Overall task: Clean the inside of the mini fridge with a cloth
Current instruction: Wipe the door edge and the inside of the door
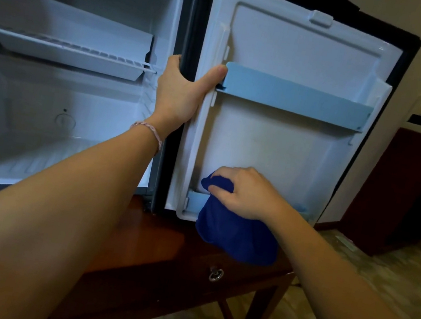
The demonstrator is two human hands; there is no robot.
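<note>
- Mini fridge (71,86) stands on a dark wooden tabletop (152,236); door (276,142) swung wide to the right, white inner liner facing the camera.
- Left hand (179,90) grasps the hinge-side edge of the door, thumb lying against the left end of the pale blue door shelf (297,98), fingers wrapped out of sight behind the edge.
- Pink bracelet (149,132) on the left wrist.
- Right hand (242,192) clutches a dark blue cloth (232,235), bunched, at the lower left of the door liner; loose cloth hangs below the door's bottom edge.
- Fridge cavity: wire shelf (63,47) near the top.
- Drawer knob (215,274) on the table front.
- Dark cabinet (407,192) far right.
</note>
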